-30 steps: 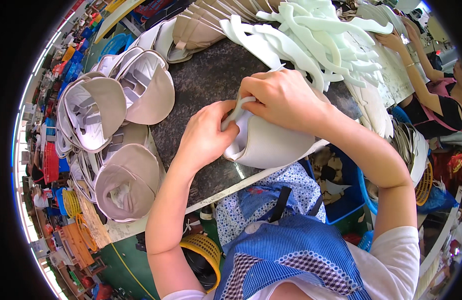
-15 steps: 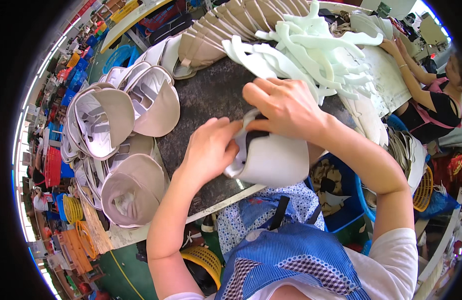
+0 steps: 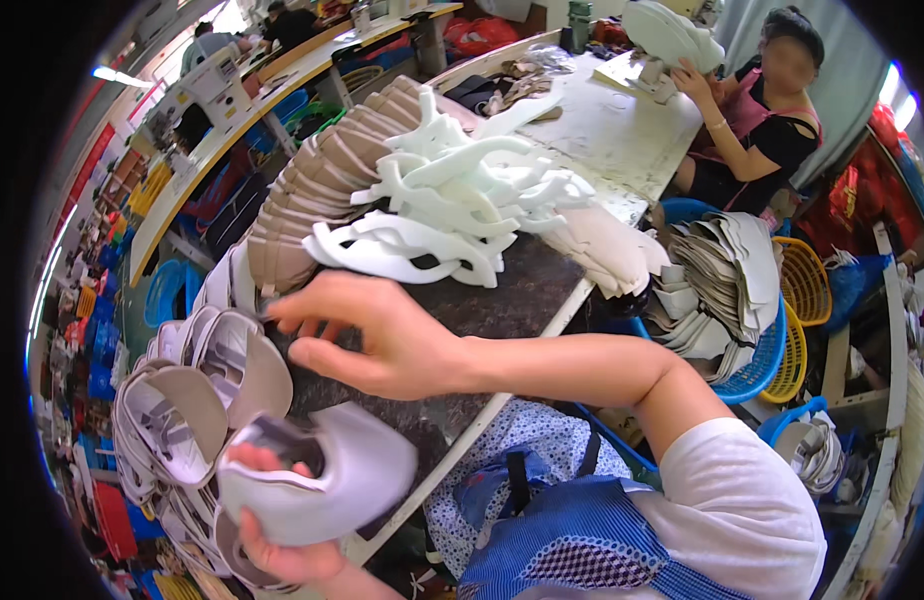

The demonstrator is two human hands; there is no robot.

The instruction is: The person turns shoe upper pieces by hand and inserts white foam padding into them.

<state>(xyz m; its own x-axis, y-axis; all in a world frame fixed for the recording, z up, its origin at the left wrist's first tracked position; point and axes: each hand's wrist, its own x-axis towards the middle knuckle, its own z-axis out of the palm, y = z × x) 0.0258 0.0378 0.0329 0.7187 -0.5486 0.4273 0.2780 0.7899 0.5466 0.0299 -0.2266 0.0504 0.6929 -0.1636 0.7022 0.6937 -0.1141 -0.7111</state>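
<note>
My left hand point(image 3: 287, 560) grips a pale grey curved piece, which looks like a shoe upper point(image 3: 367, 480), at the lower left of the table. Its thumb is outside and its fingers are inside the hollow; the piece is blurred by motion. My right hand point(image 3: 377, 345) is above and apart from it, thumb and fingers apart, holding nothing I can see. Its fingertips reach left beside a row of nested beige uppers point(image 3: 317, 190). Stacked uppers with pale linings point(image 3: 172, 425) stand along the left edge. Whether the right fingertips touch anything, I cannot tell.
White wavy foam strips point(image 3: 452, 190) are heaped at the table's far side, beside flat cream pieces point(image 3: 607, 250). Blue basket point(image 3: 757, 370) with stacked pieces stands right of the table. Across it, a co-worker point(image 3: 757, 130) handles a pale piece at a machine.
My right hand has left the shoe upper and moved left. The left hand has carried the upper down and left. The view has shifted, showing more of the co-worker and the far tables.
</note>
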